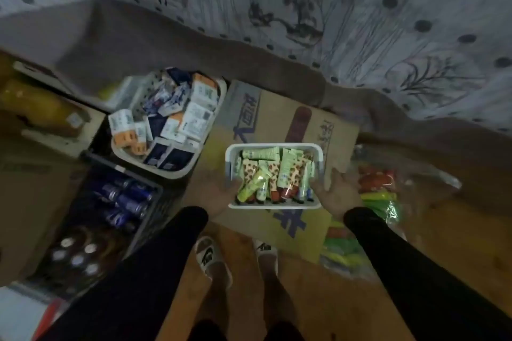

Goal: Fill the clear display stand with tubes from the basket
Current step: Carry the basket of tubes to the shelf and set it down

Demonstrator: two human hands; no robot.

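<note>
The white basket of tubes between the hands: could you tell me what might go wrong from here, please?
1. The tubes are heaped loosely in the white basket; a tilt could spill some.
2. The left hand and right hand sit only at its side walls, so the hold may slip.
3. The bigger basket of boxes and cardboard crowd it, inviting a bump.

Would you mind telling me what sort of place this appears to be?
Probably a home room used to store small retail stock. A bed with a patterned sheet sits beside flattened cardboard on the floor, with a white basket of tubes, a tub of boxed goods and a dark crate of bottles around it.
</note>
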